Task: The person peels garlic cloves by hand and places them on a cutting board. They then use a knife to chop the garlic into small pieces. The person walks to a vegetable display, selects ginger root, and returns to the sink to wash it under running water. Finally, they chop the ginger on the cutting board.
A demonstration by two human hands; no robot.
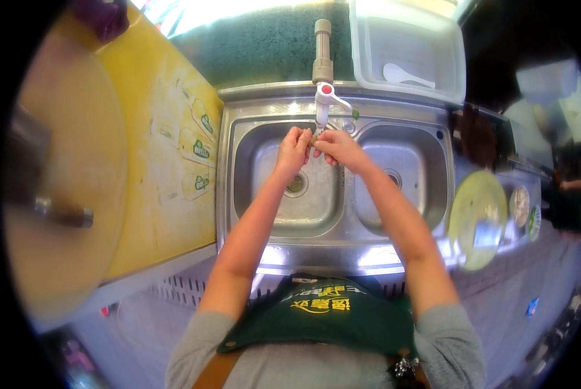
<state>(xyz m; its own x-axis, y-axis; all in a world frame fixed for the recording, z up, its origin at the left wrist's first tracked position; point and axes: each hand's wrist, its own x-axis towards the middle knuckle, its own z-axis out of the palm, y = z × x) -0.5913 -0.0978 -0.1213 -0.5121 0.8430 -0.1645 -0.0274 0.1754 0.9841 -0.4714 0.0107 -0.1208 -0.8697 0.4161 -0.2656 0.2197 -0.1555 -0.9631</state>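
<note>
My left hand and my right hand meet below the white tap, over the left basin of a steel double sink. Between their fingertips is a small brownish piece, which both hands pinch; what it is cannot be told. The tap has a red button and a lever pointing right, with a bit of green leaf at the lever's end. Greenish scraps lie in the left basin's drain. My right forearm crosses the right basin.
A yellow board and a round chopping board with a cleaver are at left. A translucent plastic bin with a white scoop stands behind the sink. A round green lid or board is at right; a person stands farther right.
</note>
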